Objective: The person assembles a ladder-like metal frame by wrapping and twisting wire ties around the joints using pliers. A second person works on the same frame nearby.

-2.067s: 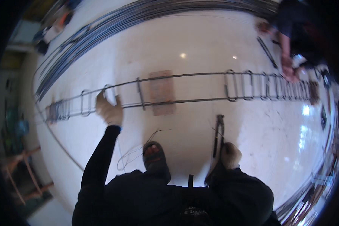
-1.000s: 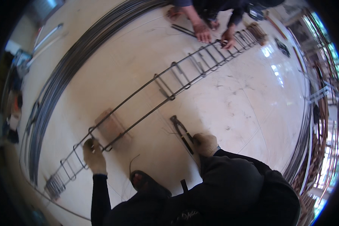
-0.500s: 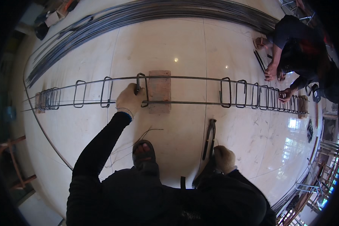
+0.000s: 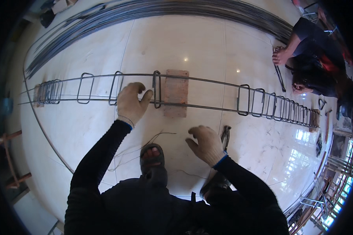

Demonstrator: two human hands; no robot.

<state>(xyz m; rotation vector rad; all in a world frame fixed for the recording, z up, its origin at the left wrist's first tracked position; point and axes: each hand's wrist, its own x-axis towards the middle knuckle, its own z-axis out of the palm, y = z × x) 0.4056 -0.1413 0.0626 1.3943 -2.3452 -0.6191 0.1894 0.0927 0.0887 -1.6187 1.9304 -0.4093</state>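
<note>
Two long steel bars with bent stirrups form a rebar cage (image 4: pixel 208 80) that runs across the floor in front of me. My gloved left hand (image 4: pixel 132 102) is open, thumb and fingers apart, just left of a stirrup (image 4: pixel 157 89) beside the middle wooden block (image 4: pixel 175 109). It holds nothing that I can see. My gloved right hand (image 4: pixel 206 145) is open as well, lower down and apart from the bars, its fingers curved. Partly hidden by that hand are the pincers (image 4: pixel 226 135) on the floor. Thin tie wire (image 4: pixel 157 135) lies between my hands, near my sandalled foot.
A co-worker (image 4: pixel 315 58) crouches at the far right, one hand on a dark tool (image 4: pixel 279 74). Bundled steel bars (image 4: pixel 164 9) stretch along the back. Blocks prop the cage ends, several stirrups (image 4: pixel 51 92) bunched at the left. A bent rod (image 4: pixel 41 125) curves along the left floor.
My left hand has let go of the stirrup and opened. My right hand has risen from beside my knee and moved left, past the pincers. The co-worker's hands have left the cage.
</note>
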